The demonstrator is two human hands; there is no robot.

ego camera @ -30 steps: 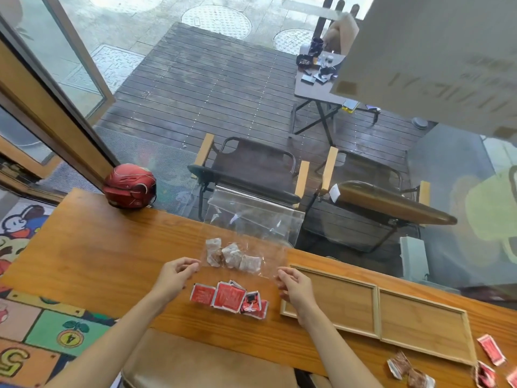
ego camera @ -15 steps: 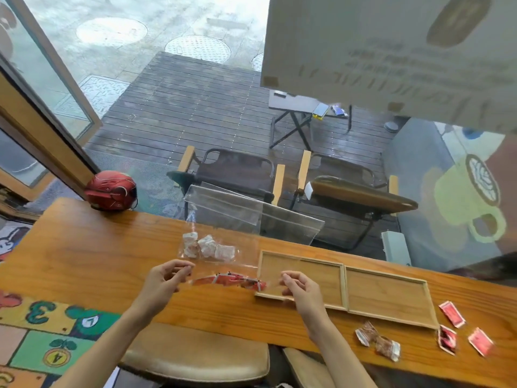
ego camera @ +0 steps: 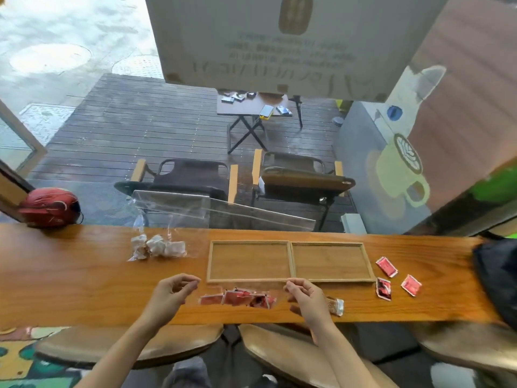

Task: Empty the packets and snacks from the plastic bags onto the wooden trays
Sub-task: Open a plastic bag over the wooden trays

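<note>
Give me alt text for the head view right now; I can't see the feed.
Two bare hands, left hand and right hand, pinch a clear plastic bag holding red packets just above the wooden counter, in front of two empty shallow wooden trays. White wrapped snacks lie left of the trays; loose red packets lie right.

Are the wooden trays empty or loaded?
Empty: both wooden trays show bare wood; red packets hang in front of them.
</note>
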